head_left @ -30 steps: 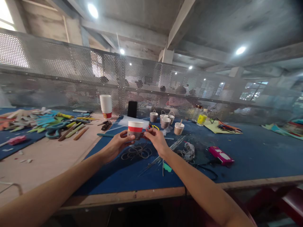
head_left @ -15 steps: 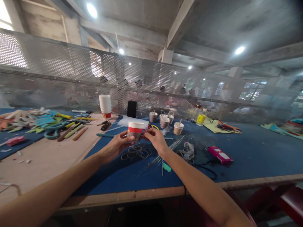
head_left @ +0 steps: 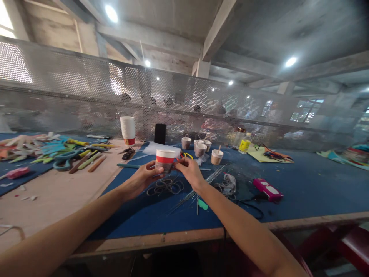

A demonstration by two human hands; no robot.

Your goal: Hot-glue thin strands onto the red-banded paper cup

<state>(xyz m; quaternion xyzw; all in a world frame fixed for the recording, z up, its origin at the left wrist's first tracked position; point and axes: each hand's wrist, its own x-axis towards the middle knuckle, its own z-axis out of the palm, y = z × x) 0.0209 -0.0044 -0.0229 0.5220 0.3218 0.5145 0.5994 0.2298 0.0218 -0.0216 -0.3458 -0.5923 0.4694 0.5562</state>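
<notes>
A white paper cup with a red band (head_left: 165, 157) is held upright just above the blue table. Its lower part is covered in something grey-brown that looks like wound cord. My left hand (head_left: 147, 175) grips the cup from the left, thumb across the front. At the cup's right side, the fingers of my right hand (head_left: 187, 169) are pinched together; what lies between them is too small to make out. Loose grey cord (head_left: 165, 186) lies in loops on the table below the cup.
Behind my hands stand small grey-wrapped cups (head_left: 200, 149), a beige cup (head_left: 216, 157) and a black phone (head_left: 160, 133). A stack of paper cups (head_left: 127, 130) is at back left, scissors (head_left: 63, 159) further left. Thin wires (head_left: 198, 188) and a magenta box (head_left: 268, 189) lie right.
The cup has tilted very slightly in my left hand. Both hands otherwise keep almost the same place and grip.
</notes>
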